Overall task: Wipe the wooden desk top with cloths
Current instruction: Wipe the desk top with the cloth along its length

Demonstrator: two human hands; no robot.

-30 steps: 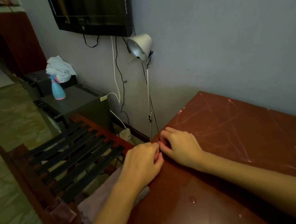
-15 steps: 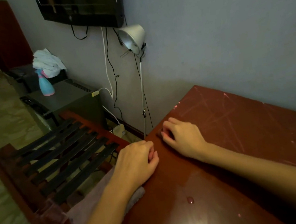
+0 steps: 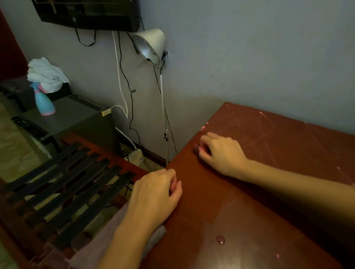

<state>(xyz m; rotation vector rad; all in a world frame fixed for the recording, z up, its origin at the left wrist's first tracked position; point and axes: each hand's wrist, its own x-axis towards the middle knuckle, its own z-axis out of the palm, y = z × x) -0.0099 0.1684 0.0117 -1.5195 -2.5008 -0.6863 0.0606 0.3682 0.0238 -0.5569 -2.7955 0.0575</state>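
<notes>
Two hands are resting on the desk (image 3: pixel 240 223), neither plainly gripping the cloth (image 3: pixel 91 260). The left hand (image 3: pixel 157 195) is sitting right at the desk's left edge, fingers curled in against the thumb with nothing showing inside them. The right hand (image 3: pixel 222 153) is lying further along the same edge, near the far corner, fingers bent down onto the wood; a small dark speck is showing at its fingertips (image 3: pixel 200 149), and I cannot tell whether they are pinching it.

The cloth, a dull pinkish grey, is lying under the left wrist, one corner on the wood and the rest hanging off the left edge. It is well apart from the right hand.

The far edge is meeting the wall (image 3: pixel 274 54). Bare top is stretching away to the right of the right forearm and toward the viewer. The wood is glossy red-brown, crossed by pale scratches (image 3: pixel 268 131) near the wall, with one drop (image 3: pixel 220 239) sitting in the near sheen. A slatted rack (image 3: pixel 66 189) is standing just beside the left edge
</notes>
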